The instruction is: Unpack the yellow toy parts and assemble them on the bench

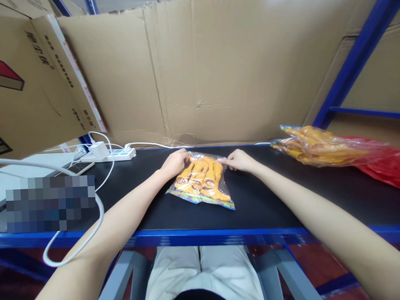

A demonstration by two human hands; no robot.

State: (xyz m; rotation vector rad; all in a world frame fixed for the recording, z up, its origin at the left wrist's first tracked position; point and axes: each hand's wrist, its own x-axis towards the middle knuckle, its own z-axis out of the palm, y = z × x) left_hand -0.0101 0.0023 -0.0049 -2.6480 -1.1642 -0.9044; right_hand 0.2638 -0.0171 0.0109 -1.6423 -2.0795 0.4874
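A clear plastic bag point(201, 181) with a coloured edge lies on the black tabletop point(271, 200), filled with several orange toy pieces. My left hand point(174, 162) pinches the bag's far left corner. My right hand point(237, 160) pinches its far right corner. Both hands rest on the table at the bag's top edge.
A bigger clear bag of orange pieces point(315, 146) lies at the right on red plastic point(391, 166). A white power strip with charger point(107, 152) and white cables point(90, 225) sit at the left. Cardboard sheets point(216, 69) wall the back; a blue shelf post point(355, 59) stands right.
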